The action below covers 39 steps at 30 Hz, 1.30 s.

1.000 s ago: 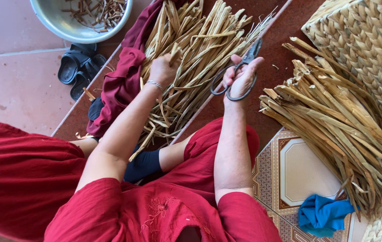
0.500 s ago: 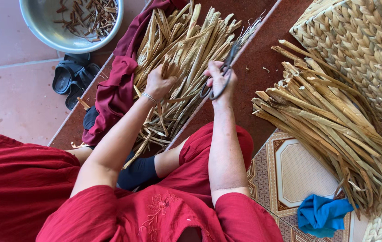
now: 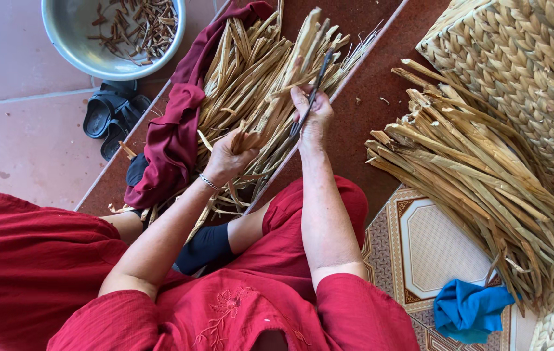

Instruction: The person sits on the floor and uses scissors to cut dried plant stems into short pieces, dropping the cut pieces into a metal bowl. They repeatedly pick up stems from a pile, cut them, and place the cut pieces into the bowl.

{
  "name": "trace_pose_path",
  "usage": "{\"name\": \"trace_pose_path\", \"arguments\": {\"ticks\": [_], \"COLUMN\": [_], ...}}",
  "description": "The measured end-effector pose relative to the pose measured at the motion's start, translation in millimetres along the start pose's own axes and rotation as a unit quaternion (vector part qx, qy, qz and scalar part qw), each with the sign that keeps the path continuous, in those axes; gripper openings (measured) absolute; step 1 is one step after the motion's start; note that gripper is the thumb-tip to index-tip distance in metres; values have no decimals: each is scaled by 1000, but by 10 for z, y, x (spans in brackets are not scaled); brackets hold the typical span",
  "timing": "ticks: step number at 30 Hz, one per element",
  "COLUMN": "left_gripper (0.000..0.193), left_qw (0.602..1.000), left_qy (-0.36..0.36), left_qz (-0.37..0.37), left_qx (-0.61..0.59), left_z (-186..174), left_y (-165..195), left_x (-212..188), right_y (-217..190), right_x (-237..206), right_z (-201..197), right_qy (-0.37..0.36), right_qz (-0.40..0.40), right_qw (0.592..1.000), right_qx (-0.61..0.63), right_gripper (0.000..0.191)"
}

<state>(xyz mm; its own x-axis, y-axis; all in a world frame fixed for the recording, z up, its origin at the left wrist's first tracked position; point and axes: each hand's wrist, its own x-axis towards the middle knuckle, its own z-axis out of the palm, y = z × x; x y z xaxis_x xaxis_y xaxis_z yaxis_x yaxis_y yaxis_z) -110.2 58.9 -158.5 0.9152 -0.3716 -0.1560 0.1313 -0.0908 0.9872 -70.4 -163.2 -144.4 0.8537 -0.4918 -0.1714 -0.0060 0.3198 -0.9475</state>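
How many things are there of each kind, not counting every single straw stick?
Piles of dried stalks: 2 (pile by the hands, pile on the right)
Scissors: 1
Metal bowl: 1
Black sandals: 2
Cloths: 2 (maroon cloth, blue cloth)
Woven basket: 1
Total: 9

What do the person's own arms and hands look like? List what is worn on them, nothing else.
Both arms are bare from just below the shoulder, where short, loose red sleeves of a red top end. The left hand has a thin silver-coloured bracelet at the wrist. The right hand and its wrist show no bracelet or watch. No gloves on either hand; rings cannot be made out.
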Motion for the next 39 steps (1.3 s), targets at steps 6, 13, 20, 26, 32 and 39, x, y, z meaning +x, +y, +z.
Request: {"name": "trace_pose_path", "arguments": {"ticks": [6, 13, 20, 26, 32, 39], "left_gripper": [26, 24, 29, 21, 27, 22], "left_qw": [992, 971, 925, 926, 924, 908], "left_qy": [120, 193, 180, 193, 170, 183], "left_qz": [-39, -32, 191, 251, 277, 259], "left_qx": [6, 139, 273, 207, 203, 273], "left_z": [-35, -268, -278, -135, -6, -14], "left_y": [-65, -110, 537, 1150, 1213, 949], "left_x": [18, 106, 53, 249, 418, 576], "right_y": [11, -143, -351, -331, -221, -252], "right_x": [35, -7, -135, -274, -421, -479], "right_z": [-108, -14, 36, 162, 309, 399], "right_qy": [43, 5, -40, -122, -207, -194], "right_qz": [-36, -65, -61, -60, 18, 48], "right_qw": [998, 996, 997, 987, 978, 980], "right_qx": [7, 59, 28, -88, -16, 3], "right_gripper": [34, 33, 41, 34, 38, 35]}}
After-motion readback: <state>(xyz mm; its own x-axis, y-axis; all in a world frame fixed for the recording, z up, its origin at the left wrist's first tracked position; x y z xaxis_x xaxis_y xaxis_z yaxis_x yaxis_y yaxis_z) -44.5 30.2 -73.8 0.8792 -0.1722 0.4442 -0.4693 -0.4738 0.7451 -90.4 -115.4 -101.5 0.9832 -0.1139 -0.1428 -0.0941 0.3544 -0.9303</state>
